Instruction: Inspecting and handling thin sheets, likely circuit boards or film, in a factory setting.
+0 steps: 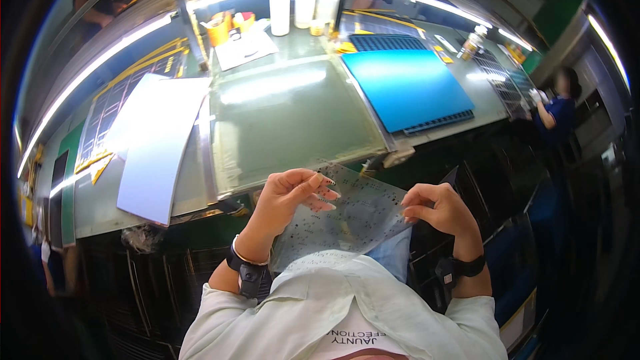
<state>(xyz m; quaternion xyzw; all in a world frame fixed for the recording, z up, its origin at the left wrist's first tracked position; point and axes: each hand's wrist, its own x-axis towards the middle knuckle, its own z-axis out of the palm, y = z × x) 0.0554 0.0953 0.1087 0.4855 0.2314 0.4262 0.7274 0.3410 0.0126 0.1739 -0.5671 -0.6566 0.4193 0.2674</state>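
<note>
Two lines of dark capital letters (359,338) cross the person's white undershirt (351,317), upside down as seen from above. The clear sheet (363,210) carries small dark marks, too tiny to make out.

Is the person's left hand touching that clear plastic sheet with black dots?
Touching: the head view shows the left hand pinching the clear sheet by its left edge.

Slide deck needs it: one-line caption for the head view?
Left hand and right hand hold a clear, dark-speckled sheet before a bench bearing a blue panel and white boards.
</note>
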